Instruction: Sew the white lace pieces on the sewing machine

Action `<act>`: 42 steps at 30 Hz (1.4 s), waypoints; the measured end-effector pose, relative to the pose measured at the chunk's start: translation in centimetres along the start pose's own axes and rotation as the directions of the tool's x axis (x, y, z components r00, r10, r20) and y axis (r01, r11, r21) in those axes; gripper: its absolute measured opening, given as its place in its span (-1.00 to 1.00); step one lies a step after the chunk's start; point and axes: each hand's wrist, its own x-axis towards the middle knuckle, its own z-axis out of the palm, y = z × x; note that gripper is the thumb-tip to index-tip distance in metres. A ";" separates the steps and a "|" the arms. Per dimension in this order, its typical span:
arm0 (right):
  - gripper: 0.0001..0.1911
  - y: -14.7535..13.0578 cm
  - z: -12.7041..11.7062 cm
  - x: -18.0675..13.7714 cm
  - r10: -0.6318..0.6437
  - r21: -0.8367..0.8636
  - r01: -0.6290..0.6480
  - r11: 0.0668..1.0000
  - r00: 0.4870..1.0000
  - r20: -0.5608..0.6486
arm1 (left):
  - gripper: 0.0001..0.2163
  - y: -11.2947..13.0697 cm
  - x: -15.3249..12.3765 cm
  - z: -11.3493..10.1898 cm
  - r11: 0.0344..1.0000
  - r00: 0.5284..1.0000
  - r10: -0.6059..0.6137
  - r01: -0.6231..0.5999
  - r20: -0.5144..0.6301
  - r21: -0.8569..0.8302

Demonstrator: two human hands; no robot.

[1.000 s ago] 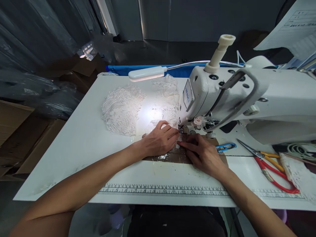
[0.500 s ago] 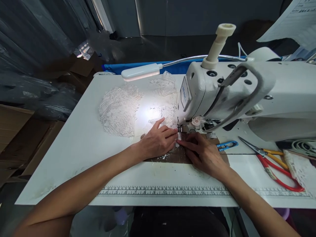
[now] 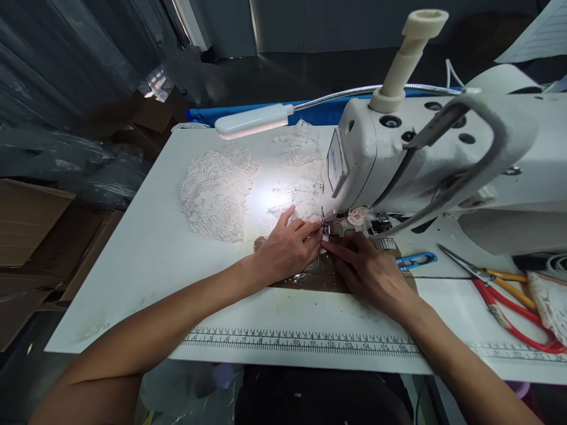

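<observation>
A white sewing machine point(image 3: 354, 159) stands at the right, its presser foot point(image 3: 326, 229) low over the table. My left hand point(image 3: 290, 248) lies just left of the foot, thumb apart, fingertips closed on a narrow white lace strip point(image 3: 323, 248). From the right, my right hand point(image 3: 374, 268) reaches to the same strip, with its index finger stretched to the strip's edge and its other fingers curled. The strip is mostly hidden by my fingers. Beyond my left hand, white lace point(image 3: 295, 195) spreads beside the machine head. Brown tape point(image 3: 310, 280) covers the bed under my hands.
A lace pile point(image 3: 217, 195) lies on the left of the white table point(image 3: 146, 265). A lamp point(image 3: 254, 121) hangs above. Blue thread snips point(image 3: 416, 261) and red-and-orange-handled scissors point(image 3: 509, 295) lie right. A printed ruler point(image 3: 301, 342) runs along the front edge. Cardboard boxes point(image 3: 39, 236) stand left.
The camera view has shifted a little, making the machine look larger. Less of the lace strip shows between my fingertips in front of the foot. Both hands keep nearly the same place.
</observation>
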 end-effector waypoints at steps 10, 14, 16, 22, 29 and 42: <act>-0.61 0.6 0.4 0.1 0.067 0.114 -0.061 0.992 0.997 -0.047 | -0.77 1.4 0.4 0.6 0.990 0.992 -0.123 0.124 -0.022 0.072; -0.66 1.5 0.0 -0.2 0.165 0.408 -0.124 0.905 0.984 -0.067 | -0.77 0.8 0.4 -0.2 0.990 0.989 -0.138 0.139 -0.046 0.025; -0.71 1.9 -0.3 -0.2 0.194 0.472 -0.148 0.869 0.980 -0.051 | -0.80 -0.4 0.5 -1.1 0.994 0.990 -0.112 0.110 -0.086 -0.029; -0.71 1.4 -0.5 -0.1 0.303 0.483 -0.277 0.830 0.953 0.026 | -0.91 -3.6 0.4 -2.3 0.923 0.965 0.245 -0.261 -0.090 -0.284; -0.74 0.5 -0.3 0.0 0.189 0.414 -0.157 0.897 0.981 -0.037 | -0.89 -2.6 0.2 0.3 0.911 0.974 0.157 -0.206 -0.162 -0.356; -0.60 -0.4 0.1 -0.1 -0.054 0.006 0.054 0.999 0.998 0.035 | -0.90 -2.0 0.5 0.7 0.895 0.983 0.040 -0.115 -0.181 -0.430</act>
